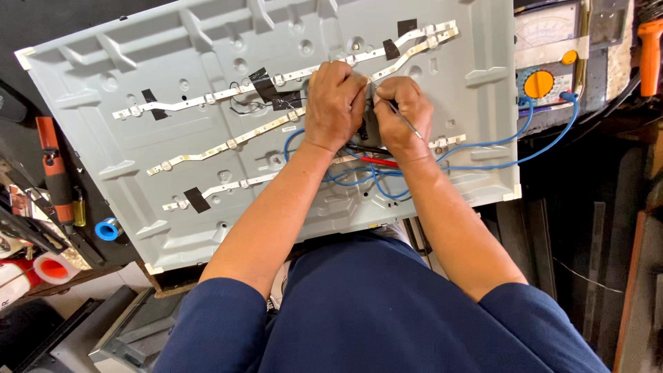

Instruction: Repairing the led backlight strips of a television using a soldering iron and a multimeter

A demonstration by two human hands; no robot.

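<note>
Cluttered workshop surface point(103, 266) carries a grey metal backlight panel point(173, 159). Nearest, blue test leads point(483, 146) cross its lower right edge. At panel centre, left hand point(335, 103) is clenched over an LED strip point(228, 143); right hand point(404, 117) grips a thin probe point(407, 123). Judged: strip testing underway; next contact calls for a steady tip.

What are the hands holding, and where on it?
Right hand holds a thin metal probe near its middle. Left hand is closed at the LED strip; its hold is hidden.
</note>
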